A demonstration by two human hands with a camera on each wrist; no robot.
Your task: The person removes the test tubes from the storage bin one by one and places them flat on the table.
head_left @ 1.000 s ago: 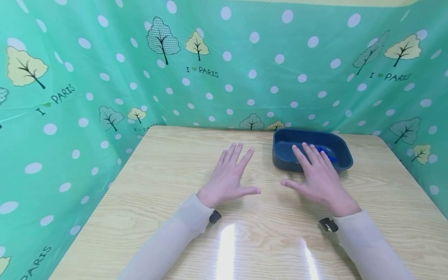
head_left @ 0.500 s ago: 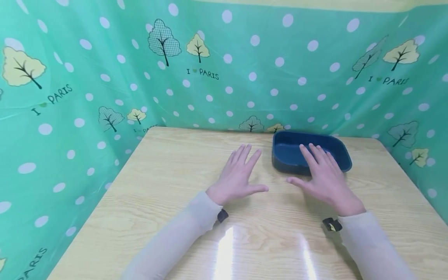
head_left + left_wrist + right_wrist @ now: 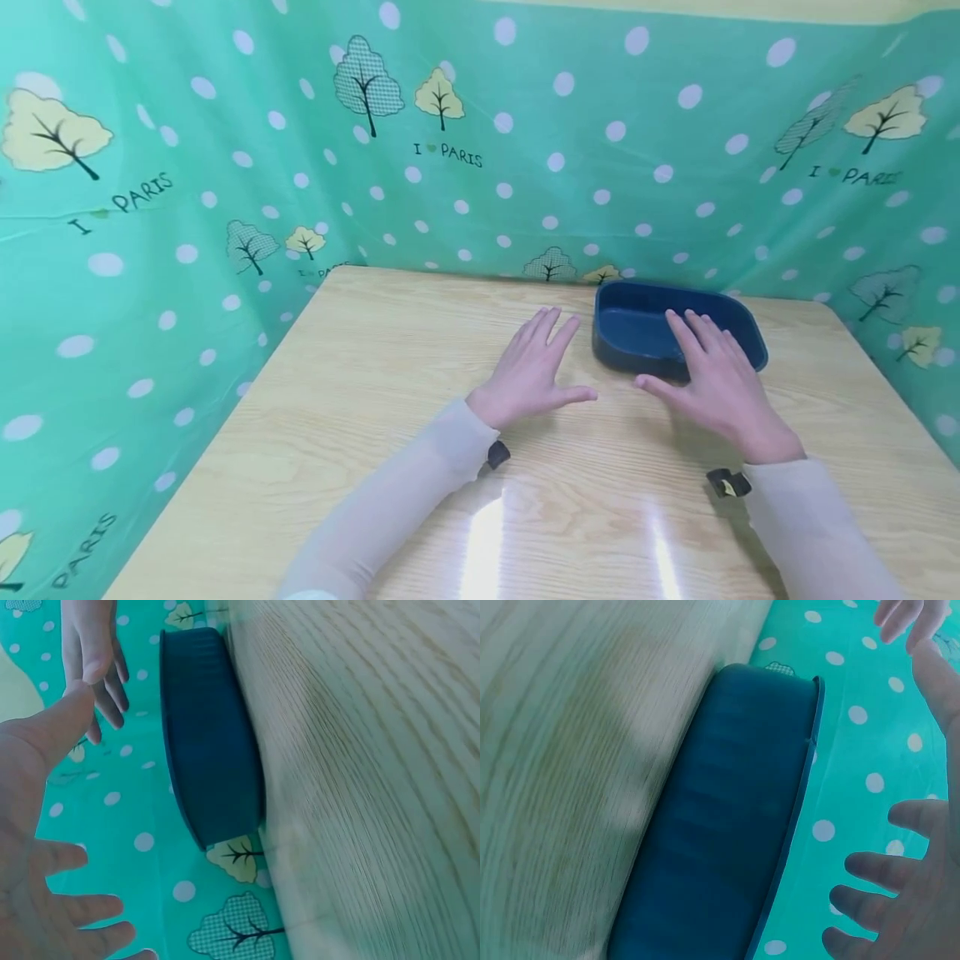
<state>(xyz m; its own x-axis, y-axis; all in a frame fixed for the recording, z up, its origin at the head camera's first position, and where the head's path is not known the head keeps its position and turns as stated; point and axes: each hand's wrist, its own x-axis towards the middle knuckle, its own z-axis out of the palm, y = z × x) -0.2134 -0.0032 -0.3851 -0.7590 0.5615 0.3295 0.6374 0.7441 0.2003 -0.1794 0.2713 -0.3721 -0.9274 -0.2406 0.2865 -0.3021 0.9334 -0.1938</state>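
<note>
A dark blue plastic basin (image 3: pixel 633 333) with rounded corners stands at the back right of the wooden table. My right hand (image 3: pixel 720 392) hovers in front of it, fingers spread, its fingertips overlapping the basin in the head view and hiding part of the inside. To the left of the basin, my left hand (image 3: pixel 528 371) is held above the table with thumb and fingers spread. Both hands hold nothing. Each wrist view shows the basin's outer side wall (image 3: pixel 210 742), apart from the fingers of the near hand.
The light wooden table (image 3: pixel 360 358) is backed by a green dotted curtain (image 3: pixel 480 192) printed with trees, which also hangs along both sides. Dark wrist bands (image 3: pixel 727 483) show at the sleeve cuffs. Bright light reflections (image 3: pixel 483 542) lie on the table's near part.
Both hands have drifted slightly right relative to the basin, fingers still spread. A bright blue item inside the basin, visible a second ago, is now out of sight behind the right hand.
</note>
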